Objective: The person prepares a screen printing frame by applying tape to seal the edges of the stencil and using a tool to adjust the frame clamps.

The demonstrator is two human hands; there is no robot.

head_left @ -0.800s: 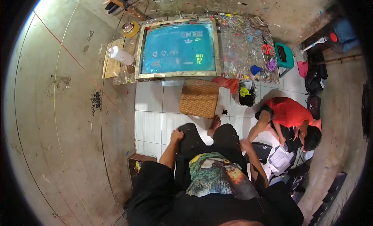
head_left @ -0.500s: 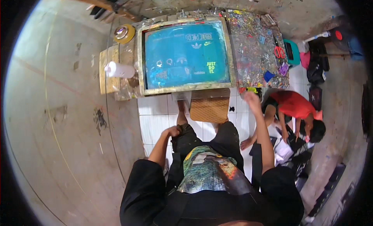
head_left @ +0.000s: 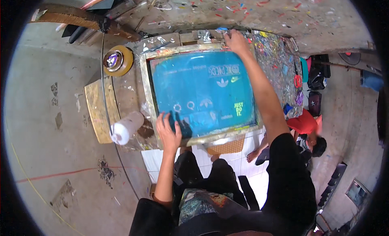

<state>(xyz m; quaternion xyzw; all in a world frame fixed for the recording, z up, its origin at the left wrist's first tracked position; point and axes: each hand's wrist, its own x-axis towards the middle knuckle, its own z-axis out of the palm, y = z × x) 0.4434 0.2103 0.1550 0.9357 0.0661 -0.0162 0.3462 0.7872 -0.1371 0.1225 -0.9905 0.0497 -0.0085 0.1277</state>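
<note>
A wooden-framed screen [head_left: 202, 88] with a turquoise mesh and small printed designs lies on a paint-spattered table. My left hand [head_left: 168, 132] rests at its near left corner, fingers apart over the frame and mesh. My right hand [head_left: 237, 43] reaches to the far edge near the right corner, fingers curled beside a small blue object [head_left: 222, 29]; what they grip is too small to make out. A white bottle [head_left: 129, 127] lies left of the frame, and behind it is a yellow tape roll [head_left: 118, 61] with a metallic ring on it.
Right of the screen, the spattered tabletop [head_left: 275, 69] holds red scissors [head_left: 297, 80] and small purple and blue items. A person in a red shirt [head_left: 303, 124] crouches on the floor at right. A woven seat [head_left: 225, 146] is under the table. A cable [head_left: 105, 106] runs down the left.
I have moved toward the table. Both hands have risen from around my knees to the screen, the left to the near corner, the right to the far edge.
</note>
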